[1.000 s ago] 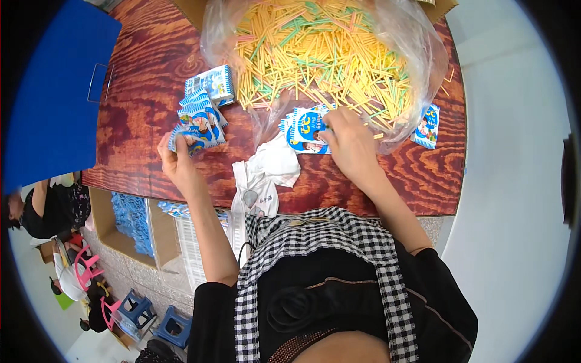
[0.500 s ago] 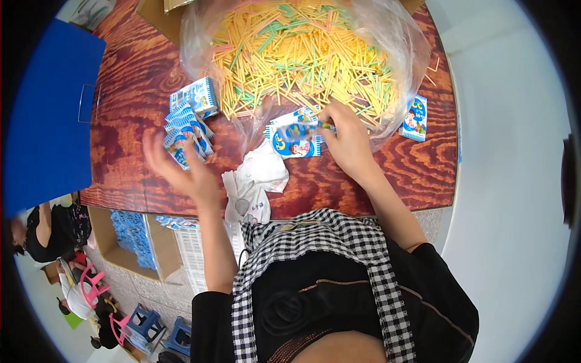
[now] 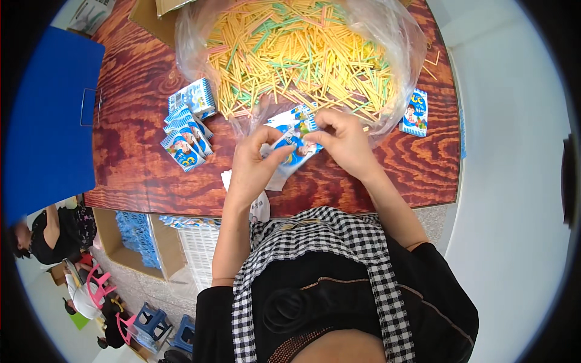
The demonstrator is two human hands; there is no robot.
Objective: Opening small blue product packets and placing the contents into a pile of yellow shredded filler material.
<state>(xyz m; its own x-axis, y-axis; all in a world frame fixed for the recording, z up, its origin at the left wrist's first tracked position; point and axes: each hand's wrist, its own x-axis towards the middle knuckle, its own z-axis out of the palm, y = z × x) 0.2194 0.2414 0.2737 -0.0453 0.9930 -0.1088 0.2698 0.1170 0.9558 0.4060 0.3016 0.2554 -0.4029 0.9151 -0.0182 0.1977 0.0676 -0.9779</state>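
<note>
My left hand (image 3: 251, 163) and my right hand (image 3: 350, 142) meet over the table's middle. Between them is a small blue and white packet (image 3: 296, 149), its left edge pinched by the left thumb and fingers, its upper right by the right ones. More packets of the same print lie just beyond it, partly covered by my hands. A white cloth (image 3: 260, 207) shows below my left wrist, mostly hidden by it. To the left, a fanned row of packets (image 3: 184, 145) rests against a stacked bundle of packets (image 3: 192, 98).
A clear plastic bag (image 3: 411, 42) spreads open at the back, heaped with thin yellow, green and pink sticks (image 3: 302, 54). One packet (image 3: 414, 113) lies at the right. A blue panel (image 3: 51, 121) stands left of the wooden table (image 3: 133, 175). Below it sits a carton of blue packets (image 3: 136, 236).
My left hand has moved right from beside the fanned packets and now grips the packet together with my right hand. The packet has come lower and turned more face-up.
</note>
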